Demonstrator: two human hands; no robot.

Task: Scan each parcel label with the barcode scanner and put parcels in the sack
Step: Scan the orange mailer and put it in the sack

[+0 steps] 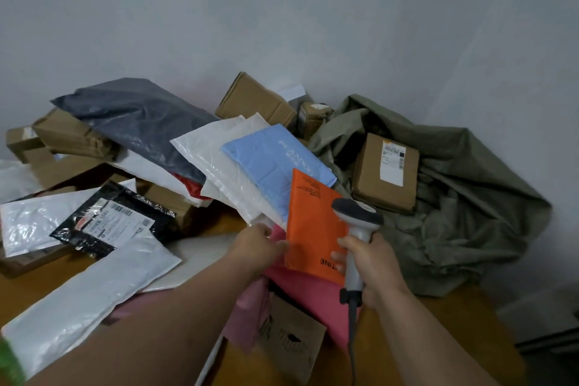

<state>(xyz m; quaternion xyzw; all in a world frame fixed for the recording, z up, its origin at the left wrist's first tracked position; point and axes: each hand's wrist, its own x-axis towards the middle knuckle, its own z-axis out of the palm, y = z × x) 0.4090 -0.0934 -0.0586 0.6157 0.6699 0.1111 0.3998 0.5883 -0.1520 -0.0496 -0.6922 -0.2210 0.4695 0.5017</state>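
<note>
My right hand (372,263) grips a grey and white barcode scanner (357,222) by its handle, head up and turned toward the parcels. My left hand (258,247) pinches the left edge of an orange mailer (313,222), which stands tilted between my hands. Behind the orange mailer lie a light blue mailer (275,166) and white mailers (219,160). A pink mailer (310,291) lies under my hands. The olive green sack (454,229) sprawls open at the right, with a labelled cardboard box (387,171) lying in it.
A wooden table (438,338) carries the pile: a dark grey bag (138,122), a black mailer with a label (116,222), a long white mailer (94,291), several cardboard boxes (253,100) against the wall, a flat cardboard piece (291,345) near me.
</note>
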